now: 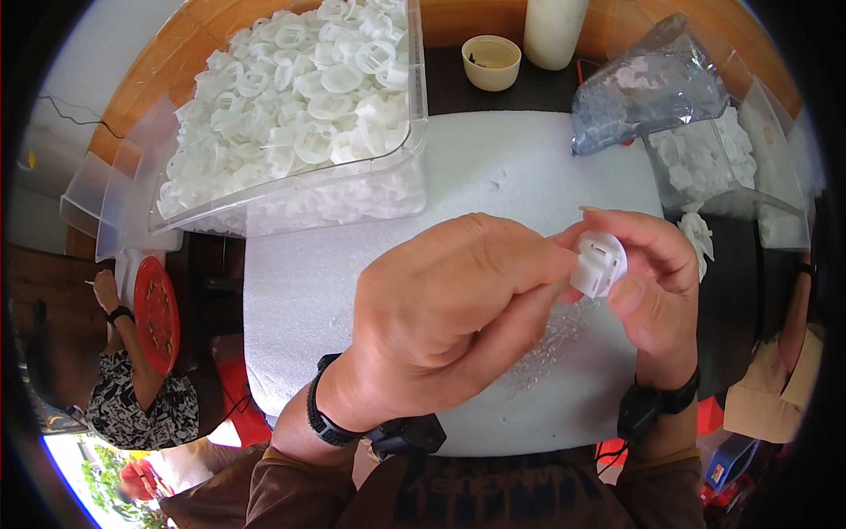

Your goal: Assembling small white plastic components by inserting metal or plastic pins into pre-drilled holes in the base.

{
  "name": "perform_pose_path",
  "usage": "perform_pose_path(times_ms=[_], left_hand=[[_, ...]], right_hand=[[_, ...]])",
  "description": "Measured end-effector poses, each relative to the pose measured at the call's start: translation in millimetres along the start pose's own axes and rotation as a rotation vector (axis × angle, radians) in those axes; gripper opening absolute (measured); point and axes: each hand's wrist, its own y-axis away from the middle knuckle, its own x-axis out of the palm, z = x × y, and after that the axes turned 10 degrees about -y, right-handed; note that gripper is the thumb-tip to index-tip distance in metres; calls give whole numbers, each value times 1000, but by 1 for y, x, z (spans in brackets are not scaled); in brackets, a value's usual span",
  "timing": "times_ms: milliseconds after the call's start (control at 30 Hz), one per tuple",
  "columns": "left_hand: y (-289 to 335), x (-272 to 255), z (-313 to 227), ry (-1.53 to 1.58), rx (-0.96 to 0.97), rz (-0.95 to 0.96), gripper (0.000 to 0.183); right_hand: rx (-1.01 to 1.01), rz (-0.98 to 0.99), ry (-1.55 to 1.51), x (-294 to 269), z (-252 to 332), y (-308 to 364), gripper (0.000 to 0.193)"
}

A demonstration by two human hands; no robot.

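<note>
Closest to my camera, I saw the left hand [458, 309] curled, its thumb and index finger brought together against the left side of a white plastic part [599, 269] (whether they also pinched something smaller, I could not tell from here). The right hand [661, 273] was half open, thumb and fingers holding that part by its round flange, over the white sheet [300, 326] toward its right edge. On the sheet, small clear bits [551, 348] lay scattered beneath the hands. Farther off, I had a clear bin [418, 79] heaped with white pieces [300, 88] at the sheet's far left corner, and a grey plastic bag [652, 88] at its far right corner. Past the far edge stood a cream cup [492, 79] and, just beside it, a pale cylinder [555, 31].
</note>
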Motion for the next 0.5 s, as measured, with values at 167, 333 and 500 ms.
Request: perform_pose_path(times_ms=[167,333,500], left_hand=[[-2,0,-4,53,-128,5,20],[0,0,-5,14,-95,-6,20],[0,-3,-6,24,-101,13,21]], right_hand=[[46,-33,-13,-1,0,-1,46],[70,-21,-21,-1,1,0,47],[117,-9,-71,-3,1,-1,50]])
